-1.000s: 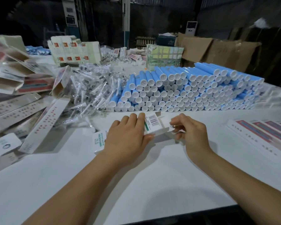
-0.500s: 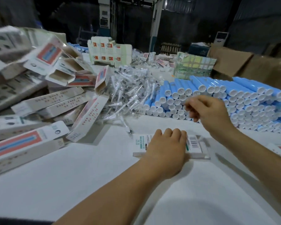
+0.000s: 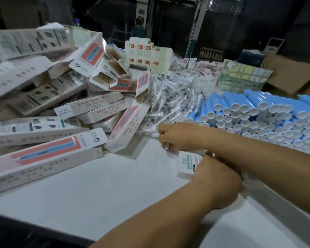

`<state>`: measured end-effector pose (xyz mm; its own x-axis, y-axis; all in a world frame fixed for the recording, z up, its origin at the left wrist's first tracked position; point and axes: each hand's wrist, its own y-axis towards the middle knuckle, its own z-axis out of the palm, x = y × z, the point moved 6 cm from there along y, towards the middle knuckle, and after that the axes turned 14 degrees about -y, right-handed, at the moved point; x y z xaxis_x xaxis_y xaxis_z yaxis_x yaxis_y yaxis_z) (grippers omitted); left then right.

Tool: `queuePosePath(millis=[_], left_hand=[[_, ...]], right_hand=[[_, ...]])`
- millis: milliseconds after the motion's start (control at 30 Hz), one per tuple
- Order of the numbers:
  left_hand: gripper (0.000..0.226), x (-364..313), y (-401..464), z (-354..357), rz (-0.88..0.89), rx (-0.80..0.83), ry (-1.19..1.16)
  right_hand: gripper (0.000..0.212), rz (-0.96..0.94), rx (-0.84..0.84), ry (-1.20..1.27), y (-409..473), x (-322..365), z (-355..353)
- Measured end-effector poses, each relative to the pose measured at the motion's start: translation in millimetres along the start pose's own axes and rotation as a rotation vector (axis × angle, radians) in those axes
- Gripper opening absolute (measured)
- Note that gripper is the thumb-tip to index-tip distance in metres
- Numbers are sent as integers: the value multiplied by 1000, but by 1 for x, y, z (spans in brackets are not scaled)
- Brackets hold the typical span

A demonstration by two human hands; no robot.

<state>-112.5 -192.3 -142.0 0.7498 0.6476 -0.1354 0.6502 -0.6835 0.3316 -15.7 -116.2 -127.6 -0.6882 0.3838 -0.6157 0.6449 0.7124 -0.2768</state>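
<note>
A small white box [image 3: 186,165] with green print lies on the white table [image 3: 97,185]. My left hand [image 3: 220,178] rests on top of it, its fingers hidden under my right forearm. My right hand [image 3: 179,138] reaches across to the left, to the near edge of a heap of clear-wrapped white brush heads [image 3: 170,102]. Its curled fingers pinch one wrapped brush head [image 3: 153,136], which is blurred.
Long white cartons [image 3: 43,154] with red and blue print are heaped on the left, some with open ends. Blue tubes [image 3: 258,113] with white caps are stacked on the right. At the back stand white boxes [image 3: 147,54], a wrapped greenish bundle [image 3: 240,77] and brown cardboard [image 3: 284,74].
My right hand left the small box, crossed over my left wrist to the brush-head heap and took hold of one. The camera swung left. My left hand stayed on the box.
</note>
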Motion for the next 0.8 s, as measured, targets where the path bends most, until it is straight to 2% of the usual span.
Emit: queuePosePath(millis=[100,233,267,367,433,500,567,700,800], left_hand=[[46,-3,0,1,18,10,11],[52,-2,1,0,39,-22,3],[56,-1,2,-1,36,-25,-5],[65,2,5,-1,7,-33,-36],[66,6,6,-2,-26,-66,-50],[68,10,7,-4,-61,-93,-51],[71,13,9,-4,-83,-90,-36],[75,15,8,-7,-117,-108,-3],[76,12,7,-9,-130,-121,9]], right_hand=[[9,90,-272,202,-22,-6,-13],[5,488,-809,596,-102,-49,-28],[9,597,-903,681,-128,-59,-24],[36,885,-1126,983,-204,-75,4],[43,1094,-1258,1096,-249,-71,32],[54,1298,-1315,1236,-280,-58,66],[65,1413,-1311,1397,-293,-40,96],[24,1484,-1331,1639,-289,-18,117],[10,1491,-1362,1802,-278,-14,119]])
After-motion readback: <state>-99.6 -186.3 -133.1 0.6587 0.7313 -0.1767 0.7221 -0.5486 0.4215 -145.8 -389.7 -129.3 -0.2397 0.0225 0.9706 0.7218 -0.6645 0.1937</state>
